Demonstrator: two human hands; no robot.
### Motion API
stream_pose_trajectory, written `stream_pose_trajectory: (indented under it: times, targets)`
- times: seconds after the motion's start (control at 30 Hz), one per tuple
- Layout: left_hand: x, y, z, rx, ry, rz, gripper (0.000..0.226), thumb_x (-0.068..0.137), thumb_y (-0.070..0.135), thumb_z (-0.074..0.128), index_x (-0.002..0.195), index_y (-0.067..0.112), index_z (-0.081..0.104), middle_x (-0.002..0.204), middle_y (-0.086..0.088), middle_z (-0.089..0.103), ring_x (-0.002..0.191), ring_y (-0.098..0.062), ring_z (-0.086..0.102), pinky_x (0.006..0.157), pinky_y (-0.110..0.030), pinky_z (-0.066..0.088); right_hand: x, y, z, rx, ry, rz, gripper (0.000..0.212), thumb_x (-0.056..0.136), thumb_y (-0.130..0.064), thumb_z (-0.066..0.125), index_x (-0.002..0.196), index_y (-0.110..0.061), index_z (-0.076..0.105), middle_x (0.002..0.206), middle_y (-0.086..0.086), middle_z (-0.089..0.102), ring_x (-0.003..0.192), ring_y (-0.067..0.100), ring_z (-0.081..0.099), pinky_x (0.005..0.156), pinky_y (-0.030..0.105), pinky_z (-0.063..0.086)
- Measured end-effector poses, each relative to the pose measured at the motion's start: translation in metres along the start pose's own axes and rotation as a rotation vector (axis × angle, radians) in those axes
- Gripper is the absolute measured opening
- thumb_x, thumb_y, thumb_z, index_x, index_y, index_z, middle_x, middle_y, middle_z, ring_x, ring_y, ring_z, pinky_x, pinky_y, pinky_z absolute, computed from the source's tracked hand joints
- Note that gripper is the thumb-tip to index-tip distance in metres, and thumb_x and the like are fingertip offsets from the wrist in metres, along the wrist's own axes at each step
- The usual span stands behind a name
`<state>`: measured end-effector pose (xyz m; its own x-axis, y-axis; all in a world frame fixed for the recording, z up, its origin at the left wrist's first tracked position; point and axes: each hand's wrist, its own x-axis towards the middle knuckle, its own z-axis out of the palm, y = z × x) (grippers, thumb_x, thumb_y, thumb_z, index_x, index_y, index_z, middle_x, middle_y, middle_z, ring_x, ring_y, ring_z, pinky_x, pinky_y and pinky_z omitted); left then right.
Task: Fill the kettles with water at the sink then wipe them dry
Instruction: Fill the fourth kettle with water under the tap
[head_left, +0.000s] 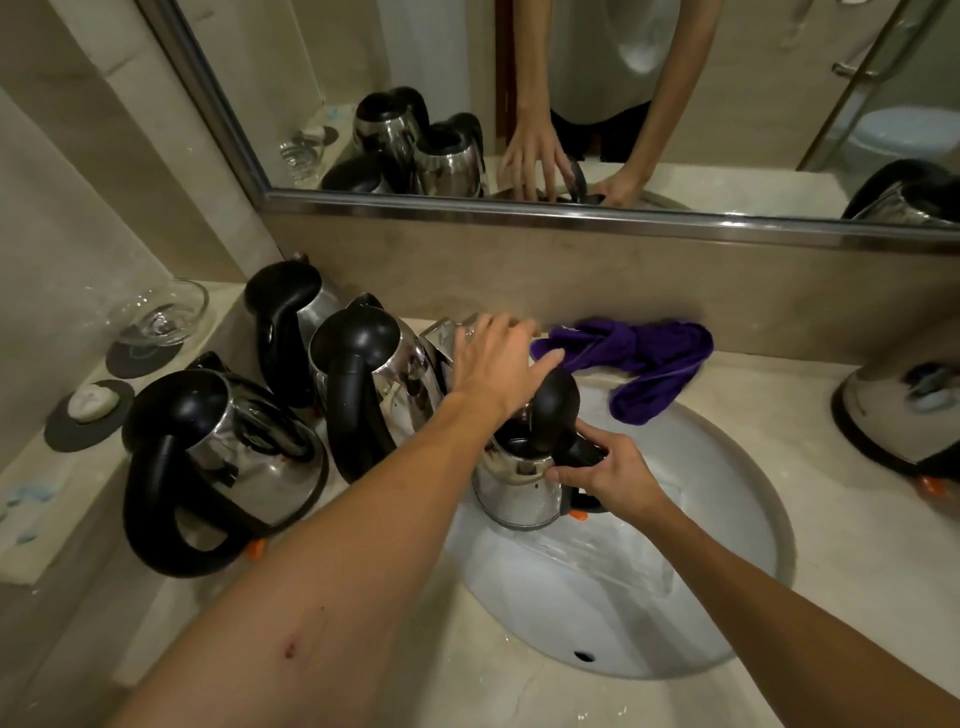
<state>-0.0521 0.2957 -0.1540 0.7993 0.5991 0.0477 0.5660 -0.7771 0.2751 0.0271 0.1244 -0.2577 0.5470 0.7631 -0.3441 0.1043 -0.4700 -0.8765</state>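
Open-lidded kettle (519, 488) being held in sink (727, 613) by right hand (608, 478), fingers gripping handle; left hand (493, 364), fingers relaxed, being reached toward faucet (441, 332), probably for filling.

Glass dish (158, 313) on dark coaster, soap (93, 402) on coaster, wall mirror (571, 104)
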Motion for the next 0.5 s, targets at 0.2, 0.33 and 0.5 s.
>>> stream_pose_trajectory:
  times: [0.2,0.33,0.5]
  targets:
    - [-0.004,0.039,0.003,-0.047,0.066,0.041,0.039,0.101,0.047,0.052,0.133,0.026,0.059,0.136,0.0,0.057,0.131,-0.021,0.045,0.113,-0.047,0.026,-0.005,0.003,-0.01,0.003,-0.001,0.003,0.046,0.077,-0.019,0.09,0.117,-0.029,0.072,0.1,-0.004,0.078,0.098,0.019,0.074,0.096,0.049,0.059]
    - [-0.007,0.027,-0.001,-0.03,0.058,0.027,0.037,0.101,0.048,0.051,0.131,0.027,0.059,0.134,0.0,0.058,0.13,-0.021,0.047,0.113,-0.047,0.029,0.0,-0.003,0.0,-0.057,-0.007,-0.009,0.056,0.074,-0.024,0.092,0.125,-0.027,0.07,0.102,-0.006,0.077,0.101,0.021,0.072,0.099,0.046,0.057]
    - [-0.009,0.012,-0.008,0.014,0.053,-0.007,0.035,0.102,0.044,0.05,0.13,0.024,0.06,0.133,-0.001,0.059,0.129,-0.022,0.048,0.111,-0.046,0.03,0.007,-0.014,0.006,-0.155,-0.02,-0.037,0.072,0.076,-0.027,0.091,0.141,-0.025,0.061,0.115,-0.002,0.072,0.111,0.023,0.066,0.104,0.043,0.053]
